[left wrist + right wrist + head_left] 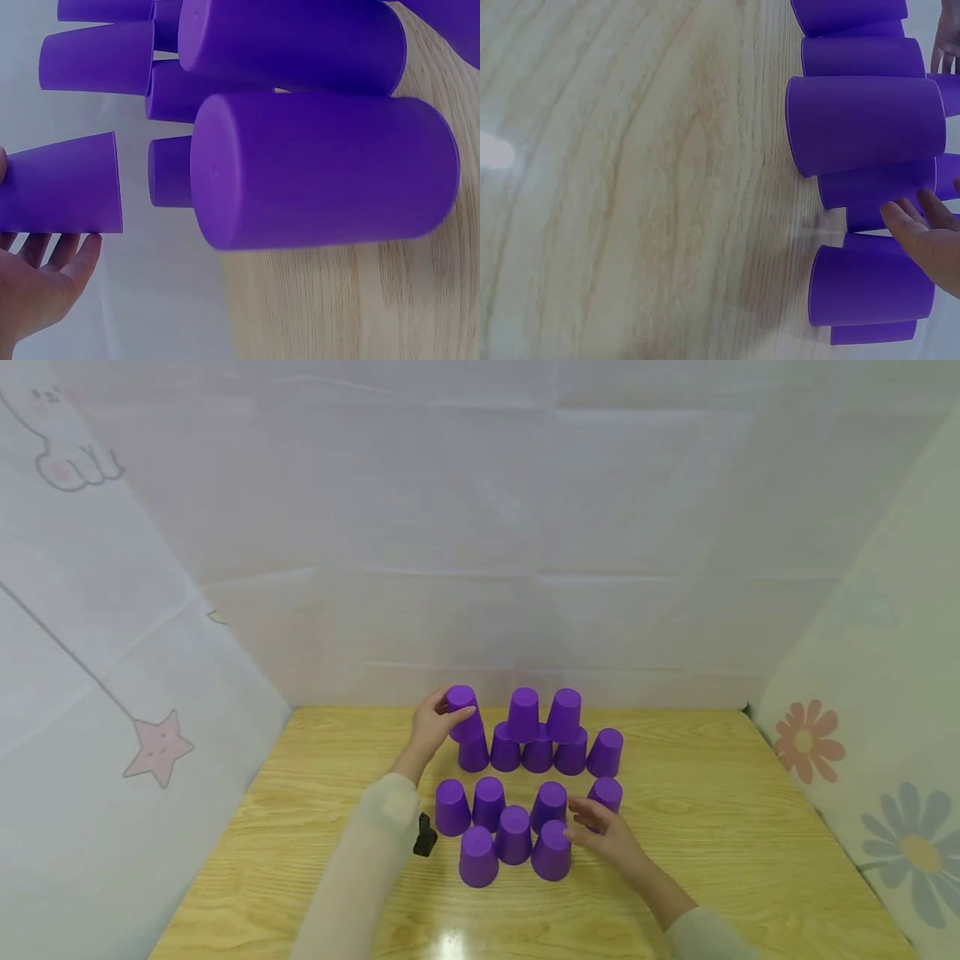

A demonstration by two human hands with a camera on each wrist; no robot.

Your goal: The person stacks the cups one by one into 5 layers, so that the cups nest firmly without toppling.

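Note:
My left hand (431,727) grips an upside-down purple cup (462,714) at the left end of the back row. In the left wrist view, a gap shows between the rim of this held cup (64,184) and the small far cup (171,172) under it. Two more cups, a left one (523,714) and a right one (564,717), stand on top of the back row (537,753). My right hand (611,843), its fingers loosely extended, hovers among the front cups, close to a near cup (552,850) and overlapping another (606,795).
Several more upside-down purple cups, such as the middle one (513,835), stand in front of the back row on the wooden table (720,827). A small black object (424,837) shows beside my left sleeve. A pale cloth wall (480,568) rises behind the table.

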